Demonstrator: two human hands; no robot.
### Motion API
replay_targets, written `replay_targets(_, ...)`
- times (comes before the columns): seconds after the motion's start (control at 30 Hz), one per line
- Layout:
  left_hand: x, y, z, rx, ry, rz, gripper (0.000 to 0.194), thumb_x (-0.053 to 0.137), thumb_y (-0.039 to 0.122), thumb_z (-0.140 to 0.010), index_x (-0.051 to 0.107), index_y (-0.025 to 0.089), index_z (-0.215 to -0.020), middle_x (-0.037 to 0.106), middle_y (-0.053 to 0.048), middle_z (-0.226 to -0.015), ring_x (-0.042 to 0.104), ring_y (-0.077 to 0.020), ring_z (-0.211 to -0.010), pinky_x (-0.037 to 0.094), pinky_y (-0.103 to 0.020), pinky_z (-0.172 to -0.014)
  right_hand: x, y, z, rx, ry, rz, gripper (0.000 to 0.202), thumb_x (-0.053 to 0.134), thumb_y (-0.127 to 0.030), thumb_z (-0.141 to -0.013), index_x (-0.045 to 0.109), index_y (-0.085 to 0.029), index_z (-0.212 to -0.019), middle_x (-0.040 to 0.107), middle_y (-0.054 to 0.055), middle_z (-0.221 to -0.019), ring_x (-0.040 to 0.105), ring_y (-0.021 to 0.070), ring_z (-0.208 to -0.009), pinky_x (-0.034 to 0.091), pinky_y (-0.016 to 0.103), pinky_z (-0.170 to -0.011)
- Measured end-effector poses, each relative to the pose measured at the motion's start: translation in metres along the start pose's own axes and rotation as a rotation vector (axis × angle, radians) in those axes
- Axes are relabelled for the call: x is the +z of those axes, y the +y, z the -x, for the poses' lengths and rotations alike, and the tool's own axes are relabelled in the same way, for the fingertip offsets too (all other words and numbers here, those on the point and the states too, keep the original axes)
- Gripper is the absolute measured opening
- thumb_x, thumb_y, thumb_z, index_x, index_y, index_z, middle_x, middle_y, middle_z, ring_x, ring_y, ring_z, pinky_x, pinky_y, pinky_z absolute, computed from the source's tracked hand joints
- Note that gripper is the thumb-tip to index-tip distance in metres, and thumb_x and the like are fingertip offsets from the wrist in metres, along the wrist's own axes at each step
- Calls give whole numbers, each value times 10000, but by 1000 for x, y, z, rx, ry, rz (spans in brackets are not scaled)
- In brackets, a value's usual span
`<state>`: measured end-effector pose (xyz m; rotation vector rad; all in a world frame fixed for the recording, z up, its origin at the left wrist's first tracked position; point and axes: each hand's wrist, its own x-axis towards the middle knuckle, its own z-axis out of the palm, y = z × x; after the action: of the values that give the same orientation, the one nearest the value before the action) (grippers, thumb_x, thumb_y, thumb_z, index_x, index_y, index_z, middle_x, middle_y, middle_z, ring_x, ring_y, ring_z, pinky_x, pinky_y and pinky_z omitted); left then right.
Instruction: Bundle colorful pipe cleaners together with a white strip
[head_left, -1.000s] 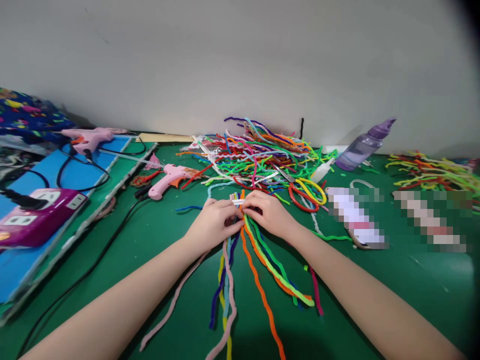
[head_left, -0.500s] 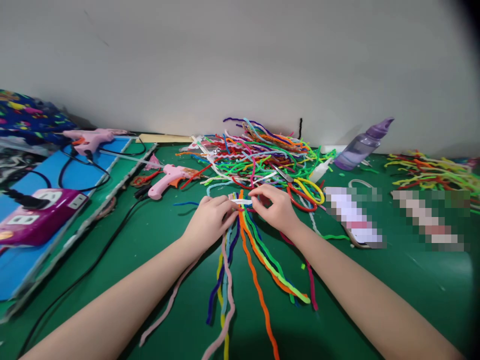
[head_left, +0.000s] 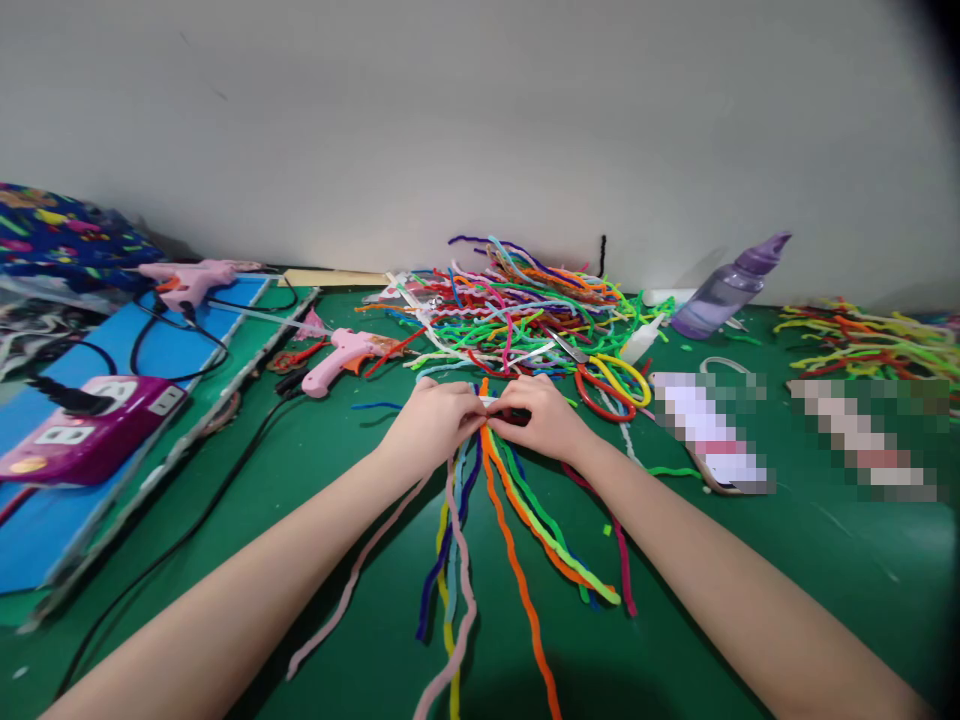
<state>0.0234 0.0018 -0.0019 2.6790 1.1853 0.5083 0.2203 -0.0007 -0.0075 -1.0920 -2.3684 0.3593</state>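
My left hand (head_left: 436, 422) and my right hand (head_left: 546, 416) meet over the gathered top of several pipe cleaners, both closed in a pinch with fingertips nearly touching. Between them a bit of a white strip (head_left: 489, 402) shows across the bundle; the fingers hide most of it. Below the hands the pipe cleaners fan out over the green table: an orange one (head_left: 519, 580) in the middle, a pink one (head_left: 463, 575) to its left, and purple, yellow, light blue, green and magenta ones around them. Exactly which strands each pinch holds is partly hidden.
Behind the hands lies a heap of loose pipe cleaners (head_left: 517, 300), with scissors (head_left: 611, 385) at its front. Pink glue guns (head_left: 341, 360) and a purple power strip (head_left: 97, 425) are leftward. A purple bottle (head_left: 716, 300) and a phone (head_left: 705, 430) are at right.
Both hands have come together over the bundle. The white strip that stretched visibly between them is now mostly covered by the fingers.
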Motion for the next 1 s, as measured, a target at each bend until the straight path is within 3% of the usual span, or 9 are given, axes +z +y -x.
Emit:
replay_targets(0.6,3,-6,5,-104,145,72,66,489,201,-757,502,175,-698,560,17,-726,521,-125,-689,315,-295,-685,2,-1,-2,12,-31,-16,102,623,-270,-802,668,-198,-859,656,11,-835,587,132,-811,292,301,-798)
replay_targets(0.73,3,-6,5,-121,158,125,74,477,210,-780,524,179,-731,590,4,-764,543,-136,-730,330,-292,-698,3,-3,-2,6,23,-21,94,593,-237,-819,664,-199,-868,653,15,-844,586,136,-840,313,302,-809)
replay_targets(0.9,3,-5,4,-120,166,124,77,466,209,-796,534,183,-771,601,2,-789,551,-139,-744,335,-300,-720,5,-4,-3,106,192,-79,152,507,-220,-869,653,-198,-904,640,30,-865,578,142,-814,380,287,-778)
replay_targets(1.0,4,-5,4,-123,149,99,77,459,214,-798,524,184,-769,595,6,-770,544,-138,-724,329,-304,-715,7,-3,-3,115,167,-78,131,548,-252,-851,666,-204,-884,637,19,-821,576,137,-768,386,283,-762)
